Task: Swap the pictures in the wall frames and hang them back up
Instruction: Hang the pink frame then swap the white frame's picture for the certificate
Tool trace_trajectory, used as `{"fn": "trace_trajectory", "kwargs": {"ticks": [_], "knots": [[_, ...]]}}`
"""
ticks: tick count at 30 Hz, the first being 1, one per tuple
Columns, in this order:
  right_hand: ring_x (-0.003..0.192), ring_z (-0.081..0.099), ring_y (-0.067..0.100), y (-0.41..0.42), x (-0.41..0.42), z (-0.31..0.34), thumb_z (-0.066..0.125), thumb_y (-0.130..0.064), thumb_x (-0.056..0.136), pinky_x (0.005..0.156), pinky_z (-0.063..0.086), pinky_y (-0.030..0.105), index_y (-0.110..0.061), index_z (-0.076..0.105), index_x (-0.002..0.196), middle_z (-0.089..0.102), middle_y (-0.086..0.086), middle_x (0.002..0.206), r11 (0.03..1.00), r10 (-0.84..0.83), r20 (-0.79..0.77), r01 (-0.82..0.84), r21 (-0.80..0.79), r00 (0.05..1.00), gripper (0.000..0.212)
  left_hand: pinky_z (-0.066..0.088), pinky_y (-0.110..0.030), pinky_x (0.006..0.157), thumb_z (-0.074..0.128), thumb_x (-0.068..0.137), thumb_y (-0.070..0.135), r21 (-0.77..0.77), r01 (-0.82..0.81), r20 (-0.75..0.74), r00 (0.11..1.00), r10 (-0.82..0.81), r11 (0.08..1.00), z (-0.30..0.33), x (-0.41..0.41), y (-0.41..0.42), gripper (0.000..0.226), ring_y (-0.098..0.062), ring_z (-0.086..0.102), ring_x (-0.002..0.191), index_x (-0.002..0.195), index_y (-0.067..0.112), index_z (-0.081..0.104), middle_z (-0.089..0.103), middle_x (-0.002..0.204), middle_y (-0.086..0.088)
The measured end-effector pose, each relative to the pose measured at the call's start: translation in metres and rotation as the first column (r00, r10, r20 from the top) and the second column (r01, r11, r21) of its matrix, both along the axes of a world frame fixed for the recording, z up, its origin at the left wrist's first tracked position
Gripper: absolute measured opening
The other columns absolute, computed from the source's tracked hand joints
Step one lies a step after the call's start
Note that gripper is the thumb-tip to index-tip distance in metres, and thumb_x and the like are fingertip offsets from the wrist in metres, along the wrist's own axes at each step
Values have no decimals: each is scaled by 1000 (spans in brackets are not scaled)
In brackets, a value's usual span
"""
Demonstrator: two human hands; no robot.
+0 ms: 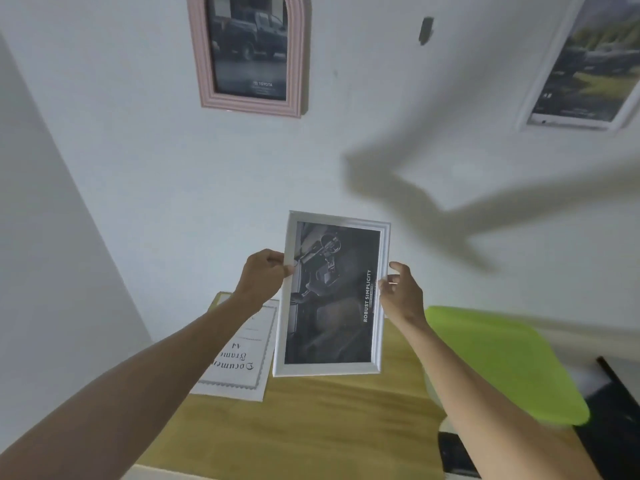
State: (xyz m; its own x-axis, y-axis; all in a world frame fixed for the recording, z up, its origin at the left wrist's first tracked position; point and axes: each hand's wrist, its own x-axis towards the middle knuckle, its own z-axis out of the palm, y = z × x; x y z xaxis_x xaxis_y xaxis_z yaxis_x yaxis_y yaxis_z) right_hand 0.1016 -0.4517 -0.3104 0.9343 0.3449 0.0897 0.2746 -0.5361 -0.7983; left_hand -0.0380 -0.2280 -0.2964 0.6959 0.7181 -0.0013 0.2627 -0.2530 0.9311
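Observation:
I hold a white frame (334,369) with a dark car-interior picture upright above the wooden table (311,417). My left hand (263,271) grips its left edge near the top. My right hand (401,289) holds its right edge, fingers partly spread. On the wall above hangs a pink arched frame (247,105) with a dark truck picture. A white frame (585,64) with a landscape picture hangs tilted at the upper right. Between the two, a small dark wall hook (426,30) is bare.
A white A4 insert sheet (239,362) lies on the table under my left forearm. A lime-green lid (502,362) sits on something at the table's right end. Dark objects lie lower right. A wall corner runs down the left.

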Motion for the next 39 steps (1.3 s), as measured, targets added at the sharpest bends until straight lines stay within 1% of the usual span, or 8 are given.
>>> {"fn": "trace_trajectory", "kwargs": {"ticks": [5,9,14,22,26,30,35,39], "knots": [[119,58,24,3,-43,-23,61,-27,96,101,46,36,-15,44,139,56,9,133,992,70,-32,-73,-107,997,48,55,-27,77,79,81,24,5,-10,-41,999,11,1000,-33,-28,-26,28,-15,65,83,103,14,64,68,89,3],[104,61,12,27,-78,6,58,-36,97,82,45,19,-19,50,136,61,-4,121,979,204,-57,-203,16,977,43,54,-24,74,79,80,26,63,22,-22,1000,-21,998,-39,-38,-49,26,-11,63,80,99,20,62,66,84,5],[98,64,11,56,-97,40,63,-50,88,80,52,26,-25,59,122,66,-11,110,979,177,-112,-163,122,978,42,54,-32,68,75,80,27,153,31,44,998,-39,988,-36,-45,-80,17,-12,62,70,92,23,64,65,73,9],[78,63,22,52,-96,41,63,-18,83,63,45,27,-10,68,90,70,1,83,996,-6,13,5,94,1000,12,54,-30,74,74,84,36,282,173,121,969,-214,944,-45,-47,-102,24,-1,61,75,105,24,69,66,91,14],[82,73,25,32,-80,33,58,-9,79,75,61,44,-18,74,89,76,0,84,977,71,-194,-29,210,978,21,56,-34,80,66,90,42,365,273,94,940,-327,890,-58,-50,-82,31,-2,62,83,114,23,69,64,105,16],[85,74,28,13,-76,28,63,2,83,77,60,40,-13,74,96,77,8,92,956,176,-335,-81,280,926,23,53,-41,92,62,94,35,465,179,-13,981,-195,867,-70,-53,-37,46,-13,58,108,137,21,50,52,128,5],[91,74,30,-6,-72,11,60,1,88,78,59,38,-8,73,106,77,10,99,945,244,-413,-119,306,878,24,34,-39,108,60,95,39,199,183,-224,965,-137,963,-76,-60,6,75,-24,36,138,154,19,19,33,150,-6],[88,73,29,-9,-68,0,60,3,88,78,57,37,-8,73,108,77,10,101,932,267,-470,-103,347,841,26,45,-40,99,62,90,48,-111,200,-234,947,-221,974,-94,-65,19,68,-21,58,113,148,23,36,60,128,-2]]}}
